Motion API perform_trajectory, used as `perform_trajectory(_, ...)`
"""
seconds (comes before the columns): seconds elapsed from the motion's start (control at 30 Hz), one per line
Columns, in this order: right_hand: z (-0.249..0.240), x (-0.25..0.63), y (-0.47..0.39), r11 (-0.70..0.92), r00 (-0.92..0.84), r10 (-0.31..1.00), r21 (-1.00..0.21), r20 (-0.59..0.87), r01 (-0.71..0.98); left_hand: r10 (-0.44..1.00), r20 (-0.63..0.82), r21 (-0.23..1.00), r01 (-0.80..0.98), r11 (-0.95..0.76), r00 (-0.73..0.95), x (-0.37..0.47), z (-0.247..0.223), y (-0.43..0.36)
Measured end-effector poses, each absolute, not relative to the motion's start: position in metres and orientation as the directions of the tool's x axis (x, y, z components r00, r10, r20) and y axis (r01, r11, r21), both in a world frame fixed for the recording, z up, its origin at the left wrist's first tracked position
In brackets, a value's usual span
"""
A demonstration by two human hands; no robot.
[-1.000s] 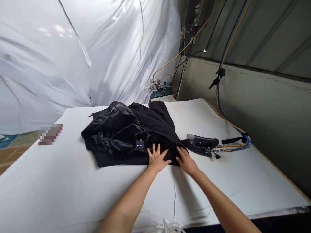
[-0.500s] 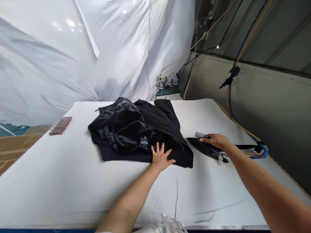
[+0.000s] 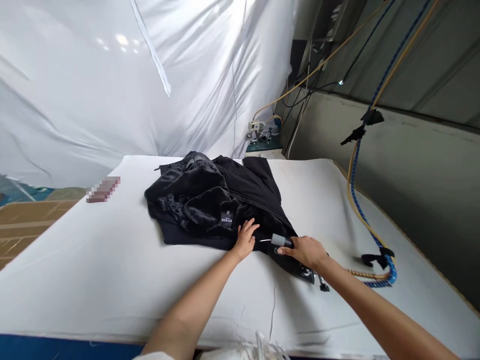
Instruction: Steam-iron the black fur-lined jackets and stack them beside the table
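A black garment with a plush lining (image 3: 206, 200) lies on the white table. Near its middle shows a label reading GUESS (image 3: 227, 219). My left hand (image 3: 245, 241) rests on the garment's near edge, fingers apart, holding nothing. My right hand (image 3: 305, 251) is wrapped round the handle of a black iron (image 3: 290, 265). The iron's front reaches onto the garment's near right corner, close to my left hand, and its rear extends over the table.
Blue and orange hoses (image 3: 352, 195) hang at the right and run to the iron. A pixelated reddish object (image 3: 103, 190) lies on the table's left side. White sheeting (image 3: 112, 75) hangs behind, and a cardboard box (image 3: 30, 225) stands at the left.
My right hand has brought the iron left and nearer, from beside the garment onto its corner. My left hand's fingers have drawn closer together. The hoses have shifted with the iron.
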State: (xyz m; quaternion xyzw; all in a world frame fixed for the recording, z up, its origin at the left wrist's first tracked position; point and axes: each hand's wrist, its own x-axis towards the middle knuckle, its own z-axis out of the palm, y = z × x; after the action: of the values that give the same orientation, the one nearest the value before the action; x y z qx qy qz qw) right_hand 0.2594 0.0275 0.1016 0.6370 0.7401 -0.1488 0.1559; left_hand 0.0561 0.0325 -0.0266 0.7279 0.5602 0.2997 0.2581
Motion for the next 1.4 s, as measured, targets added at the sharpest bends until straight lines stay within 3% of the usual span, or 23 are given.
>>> perform_trajectory(0.1,0.095,0.245,0.040,0.113,-0.099,0.912,0.012,-0.399,0.994,0.938,0.338,0.708,0.637,-0.304,0.072,0.028,-0.019,0.021)
perform_trajectory(0.2,0.096,0.246,0.054,0.139,-0.117,0.909,0.026,-0.401,0.990,0.936,0.351,0.618,0.742,-0.258,0.033,-0.008,-0.012,0.003)
perform_trajectory(0.47,0.087,0.246,0.063,0.310,-0.284,0.880,0.007,-0.381,0.951,0.998,0.049,0.331,0.944,0.008,-0.026,-0.065,-0.012,-0.015)
perform_trajectory(0.67,0.087,0.233,0.065,0.364,-0.342,0.856,-0.017,-0.389,0.931,0.979,-0.204,0.334,0.939,0.083,-0.014,-0.074,0.001,0.003)
perform_trajectory(0.93,0.089,0.198,0.066,0.452,-0.422,0.815,-0.020,-0.398,0.892,0.963,-0.260,0.321,0.933,0.161,-0.076,-0.076,-0.002,0.007)
perform_trajectory(1.17,0.087,0.152,0.065,0.452,-0.441,0.831,-0.049,-0.338,0.891,0.988,-0.133,0.407,0.904,0.130,-0.082,-0.076,-0.011,0.003)
perform_trajectory(1.3,0.088,0.138,0.066,0.502,-0.499,0.795,-0.088,-0.345,0.861,0.993,0.097,0.508,0.861,0.007,-0.065,-0.091,-0.015,-0.008)
perform_trajectory(1.4,0.088,0.134,0.068,0.473,-0.473,0.810,-0.092,-0.347,0.876,0.922,0.267,0.531,0.841,0.103,-0.281,-0.122,-0.014,-0.019)
